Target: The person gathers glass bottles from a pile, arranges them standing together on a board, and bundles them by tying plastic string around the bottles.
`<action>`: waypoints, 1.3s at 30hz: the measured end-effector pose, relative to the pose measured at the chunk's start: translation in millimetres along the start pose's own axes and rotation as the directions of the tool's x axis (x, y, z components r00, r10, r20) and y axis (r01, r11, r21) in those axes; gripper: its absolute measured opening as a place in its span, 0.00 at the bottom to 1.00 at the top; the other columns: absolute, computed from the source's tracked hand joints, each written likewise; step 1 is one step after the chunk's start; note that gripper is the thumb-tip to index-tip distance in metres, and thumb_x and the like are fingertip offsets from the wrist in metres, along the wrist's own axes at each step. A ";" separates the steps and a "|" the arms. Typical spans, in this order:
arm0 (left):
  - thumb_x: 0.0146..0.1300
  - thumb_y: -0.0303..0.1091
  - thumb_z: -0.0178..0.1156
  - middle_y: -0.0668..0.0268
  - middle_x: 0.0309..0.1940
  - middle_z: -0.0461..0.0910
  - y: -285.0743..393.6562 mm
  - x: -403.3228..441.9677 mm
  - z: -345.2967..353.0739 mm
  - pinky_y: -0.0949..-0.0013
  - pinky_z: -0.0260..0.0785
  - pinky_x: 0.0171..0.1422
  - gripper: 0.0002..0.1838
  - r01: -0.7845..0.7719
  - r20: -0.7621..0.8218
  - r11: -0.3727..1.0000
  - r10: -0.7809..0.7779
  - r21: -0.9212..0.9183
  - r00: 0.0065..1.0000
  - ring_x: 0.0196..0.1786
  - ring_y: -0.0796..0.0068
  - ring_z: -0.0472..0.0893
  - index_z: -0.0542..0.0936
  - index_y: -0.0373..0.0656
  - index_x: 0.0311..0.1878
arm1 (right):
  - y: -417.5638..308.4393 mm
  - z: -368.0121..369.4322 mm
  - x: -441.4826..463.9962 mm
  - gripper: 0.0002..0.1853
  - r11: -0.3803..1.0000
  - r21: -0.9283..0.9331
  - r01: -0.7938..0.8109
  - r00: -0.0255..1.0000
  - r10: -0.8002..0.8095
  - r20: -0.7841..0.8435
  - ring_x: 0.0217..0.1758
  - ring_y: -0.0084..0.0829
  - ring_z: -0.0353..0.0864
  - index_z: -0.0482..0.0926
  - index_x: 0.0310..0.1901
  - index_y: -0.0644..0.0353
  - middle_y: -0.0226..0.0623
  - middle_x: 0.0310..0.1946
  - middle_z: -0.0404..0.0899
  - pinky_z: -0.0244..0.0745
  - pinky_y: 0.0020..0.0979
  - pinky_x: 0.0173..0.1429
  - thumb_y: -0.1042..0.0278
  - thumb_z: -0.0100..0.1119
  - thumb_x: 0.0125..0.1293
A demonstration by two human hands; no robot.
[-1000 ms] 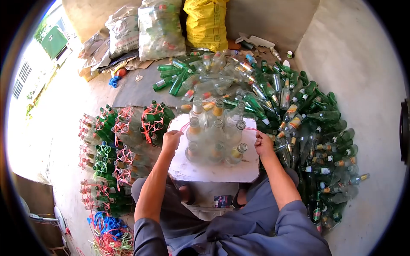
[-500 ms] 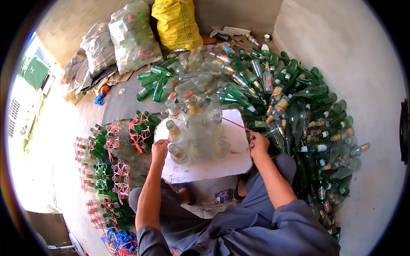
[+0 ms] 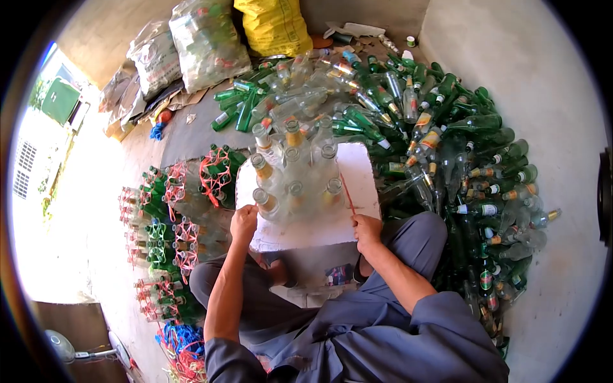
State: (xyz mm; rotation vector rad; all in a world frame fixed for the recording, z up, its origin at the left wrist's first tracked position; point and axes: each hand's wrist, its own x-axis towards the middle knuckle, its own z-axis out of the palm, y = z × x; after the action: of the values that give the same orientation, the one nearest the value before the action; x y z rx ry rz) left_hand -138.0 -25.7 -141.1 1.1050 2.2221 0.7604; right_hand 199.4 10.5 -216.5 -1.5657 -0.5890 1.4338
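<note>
While gripping the red string (image 3: 347, 193) in the right hand (image 3: 367, 233) at four o'clock of the grouped clear bottles (image 3: 294, 167), clenching the left hand (image 3: 244, 225) too, over at seven; can't tell around what! Now to the dial's centre: see those bottles standing upright on the white board (image 3: 364, 179), close together. Look to three: find loose bottles (image 3: 448, 169) heaped. Swing to eight: meet string-bound bottles (image 3: 185, 249) in clusters. Glance up to twelve: spot a yellow sack (image 3: 274, 29).

Strap (image 3: 347, 193) partly hidden by btls (image 3: 294, 169); yel. sack (image 3: 273, 27) top cut off.
</note>
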 end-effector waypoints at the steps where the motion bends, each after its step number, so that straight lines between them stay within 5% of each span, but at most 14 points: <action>1: 0.63 0.45 0.54 0.59 0.15 0.78 5.9 -7.6 -6.0 0.63 0.72 0.32 0.18 0.003 0.019 1.000 -0.002 -0.010 1.000 0.20 0.66 0.81 0.86 0.41 0.36 | 2.2 -0.4 -1.4 0.07 1.000 0.006 -0.008 1.000 0.008 0.016 0.11 0.17 0.58 0.78 0.24 0.59 0.26 0.16 0.70 0.50 0.21 0.13 0.70 0.62 0.57; 10: 0.65 0.43 0.52 0.60 0.14 0.77 -5.5 -52.5 -8.5 0.64 0.73 0.31 0.18 0.024 0.048 0.999 -0.023 -0.023 0.999 0.19 0.67 0.81 0.85 0.41 0.38 | 2.6 0.7 -40.5 0.06 0.934 0.009 -0.358 0.916 0.349 0.199 0.13 0.15 0.57 0.76 0.27 0.58 0.26 0.19 0.70 0.51 0.20 0.16 0.69 0.61 0.59; 12: 0.65 0.41 0.51 0.59 0.13 0.77 -13.3 -59.7 -0.8 0.65 0.72 0.27 0.17 0.084 0.104 0.982 -0.067 -0.171 0.992 0.18 0.69 0.80 0.85 0.39 0.37 | 7.8 0.0 -51.4 0.05 0.908 -0.014 -0.419 0.871 0.406 0.277 0.15 0.15 0.59 0.76 0.29 0.59 0.27 0.21 0.71 0.53 0.19 0.18 0.70 0.60 0.61; 14: 0.70 0.33 0.49 0.69 0.11 0.71 -21.6 -66.4 9.9 0.74 0.59 0.15 0.14 0.129 0.172 0.931 -0.073 -0.342 0.982 0.11 0.80 0.69 0.81 0.34 0.38 | 14.2 0.4 -59.2 0.05 0.870 0.035 -0.492 0.822 0.450 0.349 0.17 0.15 0.59 0.76 0.31 0.60 0.27 0.22 0.71 0.54 0.19 0.19 0.70 0.60 0.62; 18: 0.71 0.33 0.47 0.67 0.12 0.72 -8.6 -93.7 18.6 0.75 0.61 0.15 0.14 0.287 0.326 0.823 -0.132 -0.490 0.936 0.12 0.78 0.71 0.79 0.33 0.43 | 11.6 13.4 -69.8 0.06 0.797 0.159 -0.582 0.762 0.468 0.447 0.18 0.15 0.61 0.76 0.33 0.60 0.26 0.23 0.71 0.56 0.19 0.22 0.69 0.61 0.63; 23: 0.65 0.35 0.51 0.59 0.14 0.76 -25.0 -105.5 41.8 0.67 0.68 0.24 0.16 0.207 0.281 0.857 -0.076 -0.472 0.957 0.17 0.69 0.76 0.81 0.30 0.40 | 11.7 20.8 -83.8 0.05 0.722 0.152 -0.675 0.670 0.513 0.536 0.18 0.15 0.62 0.76 0.35 0.59 0.26 0.23 0.72 0.57 0.19 0.22 0.69 0.61 0.63; 26: 0.72 0.34 0.47 0.63 0.14 0.75 -45.7 -95.5 51.2 0.74 0.62 0.18 0.15 -0.025 0.163 0.943 0.083 -0.332 0.983 0.14 0.77 0.72 0.78 0.32 0.45 | 10.8 28.0 -101.0 0.05 0.690 0.129 -0.712 0.638 0.559 0.529 0.18 0.14 0.62 0.76 0.36 0.58 0.25 0.23 0.72 0.57 0.19 0.21 0.69 0.61 0.62; 32: 0.72 0.34 0.45 0.64 0.15 0.75 -40.4 -98.6 53.7 0.74 0.61 0.18 0.15 -0.010 0.030 0.846 0.031 -0.533 0.999 0.15 0.78 0.72 0.78 0.34 0.46 | 6.0 54.1 -145.3 0.06 0.648 0.002 -0.761 0.514 0.601 0.612 0.19 0.15 0.62 0.77 0.36 0.59 0.25 0.23 0.71 0.57 0.17 0.21 0.67 0.56 0.67; 39: 0.70 0.32 0.48 0.66 0.16 0.75 -44.5 -106.2 58.6 0.74 0.59 0.18 0.13 -0.043 0.031 0.863 0.068 -0.504 0.997 0.15 0.79 0.70 0.80 0.34 0.44 | 6.1 82.3 -161.5 0.06 0.622 -0.025 -0.783 0.479 0.627 0.614 0.19 0.13 0.60 0.76 0.35 0.55 0.23 0.23 0.71 0.56 0.17 0.22 0.65 0.55 0.69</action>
State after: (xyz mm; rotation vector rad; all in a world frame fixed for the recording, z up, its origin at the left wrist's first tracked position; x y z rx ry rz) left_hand -66.6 -121.8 -189.7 0.9088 1.7980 1.2392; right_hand 85.4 -101.6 -130.8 -1.1627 0.0038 2.5796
